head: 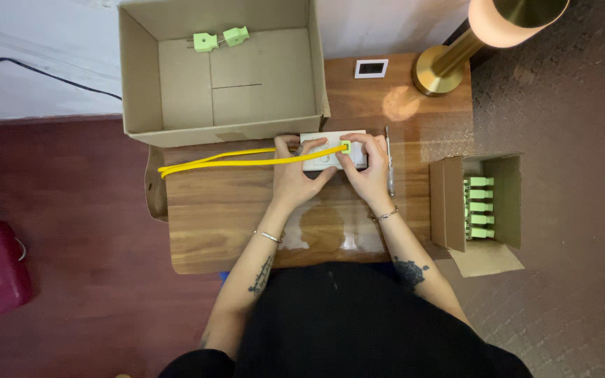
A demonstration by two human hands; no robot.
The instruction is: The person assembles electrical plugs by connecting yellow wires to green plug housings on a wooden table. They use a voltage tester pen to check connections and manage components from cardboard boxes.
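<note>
Head view | left hand (294,173), right hand (367,168) cover white box (323,160) | green connector (345,147) half-hidden

Both hands (330,168) together, fingers curled

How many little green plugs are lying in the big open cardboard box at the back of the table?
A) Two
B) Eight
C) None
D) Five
A: the large cardboard box holds just two green plugs, side by side near its far wall; the other green plugs sit in the small cardboard box at the right edge of the wooden table.
</note>
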